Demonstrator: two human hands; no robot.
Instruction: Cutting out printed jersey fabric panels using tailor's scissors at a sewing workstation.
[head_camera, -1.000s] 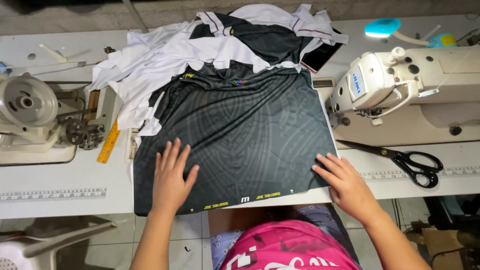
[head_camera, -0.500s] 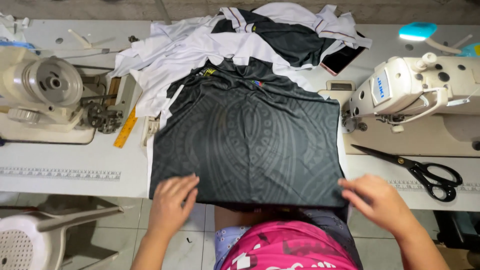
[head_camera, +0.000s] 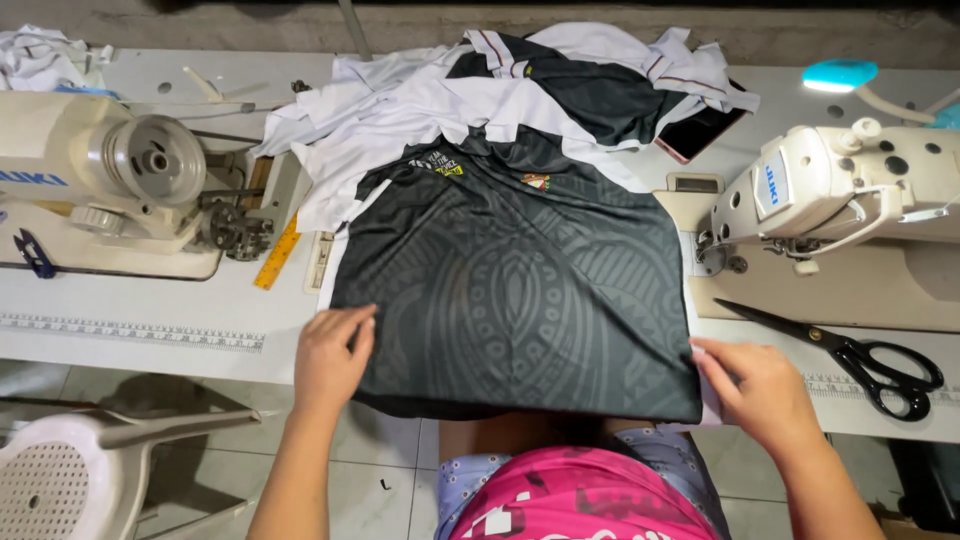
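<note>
A black patterned jersey (head_camera: 520, 290) lies spread flat over the white work table (head_camera: 150, 310), its lower hem hanging past the table's front edge. My left hand (head_camera: 330, 360) rests on the jersey's lower left corner, fingers curled over the hem. At the lower right corner my right hand (head_camera: 765, 395) pinches the fabric's edge. A heap of white and black jerseys (head_camera: 520, 90) lies behind the spread one.
A sewing machine (head_camera: 850, 200) stands at the right, another machine (head_camera: 120, 180) at the left. Black scissors (head_camera: 860, 360) lie at the front right. A yellow ruler (head_camera: 277, 253), a phone (head_camera: 705, 130), a teal lamp (head_camera: 840, 75) and a white plastic chair (head_camera: 70, 470) are around.
Both hands slid from flat on the jersey back to its lower corners at the table edge, and the hem now hangs over the front. The view shifted right and down.
</note>
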